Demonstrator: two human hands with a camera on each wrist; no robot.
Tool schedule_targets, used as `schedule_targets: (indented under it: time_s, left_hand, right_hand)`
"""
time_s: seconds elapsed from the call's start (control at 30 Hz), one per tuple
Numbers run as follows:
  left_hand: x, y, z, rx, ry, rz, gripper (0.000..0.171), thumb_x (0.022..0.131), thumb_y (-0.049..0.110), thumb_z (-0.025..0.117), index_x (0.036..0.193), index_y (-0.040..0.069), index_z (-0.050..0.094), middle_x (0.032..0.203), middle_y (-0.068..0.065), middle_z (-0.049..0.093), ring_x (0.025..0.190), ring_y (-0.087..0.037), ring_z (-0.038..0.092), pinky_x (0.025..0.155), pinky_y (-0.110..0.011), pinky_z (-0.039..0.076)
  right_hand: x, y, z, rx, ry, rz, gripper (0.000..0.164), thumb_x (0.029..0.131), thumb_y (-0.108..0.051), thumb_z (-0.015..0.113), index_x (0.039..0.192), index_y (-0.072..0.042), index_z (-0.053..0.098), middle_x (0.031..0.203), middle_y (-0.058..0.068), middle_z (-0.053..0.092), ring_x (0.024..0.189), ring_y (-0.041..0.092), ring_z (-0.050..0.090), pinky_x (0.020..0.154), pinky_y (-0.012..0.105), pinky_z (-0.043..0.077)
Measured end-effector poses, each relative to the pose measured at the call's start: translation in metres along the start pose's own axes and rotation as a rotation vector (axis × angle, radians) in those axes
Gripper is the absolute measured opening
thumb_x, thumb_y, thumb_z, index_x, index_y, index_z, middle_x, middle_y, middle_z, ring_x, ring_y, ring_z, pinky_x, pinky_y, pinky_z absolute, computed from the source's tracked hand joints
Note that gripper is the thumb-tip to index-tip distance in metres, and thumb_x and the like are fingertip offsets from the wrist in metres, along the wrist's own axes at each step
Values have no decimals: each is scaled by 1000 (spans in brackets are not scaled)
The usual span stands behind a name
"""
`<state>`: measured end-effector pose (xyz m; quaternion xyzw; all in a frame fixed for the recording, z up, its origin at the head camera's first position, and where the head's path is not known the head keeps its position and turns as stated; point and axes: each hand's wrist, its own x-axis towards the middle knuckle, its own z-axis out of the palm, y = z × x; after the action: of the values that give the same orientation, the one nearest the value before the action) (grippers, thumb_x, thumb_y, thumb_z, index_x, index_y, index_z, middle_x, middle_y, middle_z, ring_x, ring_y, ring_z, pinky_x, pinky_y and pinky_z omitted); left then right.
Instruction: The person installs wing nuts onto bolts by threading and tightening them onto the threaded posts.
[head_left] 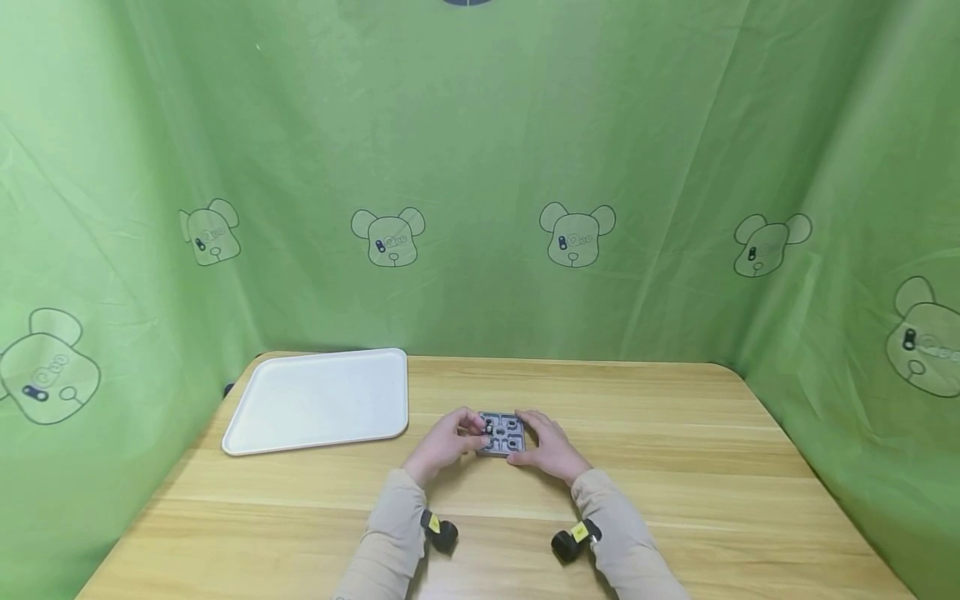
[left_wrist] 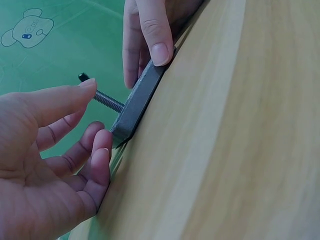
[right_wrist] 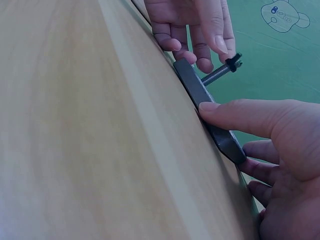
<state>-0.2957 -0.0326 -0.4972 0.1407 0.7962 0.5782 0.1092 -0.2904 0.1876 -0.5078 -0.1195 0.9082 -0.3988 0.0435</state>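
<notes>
A square grey metal plate (head_left: 514, 435) with recessed holes lies flat on the wooden table, between my two hands. A threaded bolt (left_wrist: 107, 101) with a dark head stands up out of the plate near its left side. My left hand (head_left: 444, 443) pinches this bolt near its head, the other fingers curled loosely beside the plate's edge. From the other side, my right hand (head_left: 553, 450) grips the plate, its thumb on the near edge and fingers at the far edge. In the right wrist view the bolt (right_wrist: 217, 75) rises well above the plate (right_wrist: 192, 82).
A white rectangular tray (head_left: 322, 400) lies at the table's back left. Green curtains (head_left: 480, 275) printed with bear heads enclose the table (head_left: 660, 467) at the back and sides. A small black camera is strapped to each wrist.
</notes>
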Motion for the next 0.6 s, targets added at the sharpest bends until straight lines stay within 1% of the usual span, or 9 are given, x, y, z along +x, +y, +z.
schedule_targets:
  time_s: [0.17,0.33,0.43,0.6]
  left_hand:
    - [2,0,1,24,-4,12,30,82,12,74,108,4,61,103,-12,64,90,-17,57,79,-29,45]
    - [2,0,1,40,1,20,25,84,15,73,105,7,63,101,-8,64,91,-17,56,81,-29,44]
    - [2,0,2,45,3,22,22,86,16,71,105,7,63,99,-7,64,90,-17,56,77,-28,45]
    - [1,1,2,34,5,18,19,89,14,67,106,8,64,97,-8,62,86,-16,54,66,-27,47]
  right_hand:
    - [0,0,0,6,1,-5,91,72,-26,83,147,-4,38,154,24,33,141,47,28,115,63,19]
    - [-1,-1,0,13,1,0,91,72,-26,83,147,-3,38,154,24,33,141,46,28,116,63,19]
    - [-1,-1,0,16,0,8,91,72,-25,83,147,-4,38,154,23,32,142,47,27,116,63,19]
    - [0,0,1,16,0,20,91,71,-26,83,148,-6,38,155,23,31,142,47,27,115,64,20]
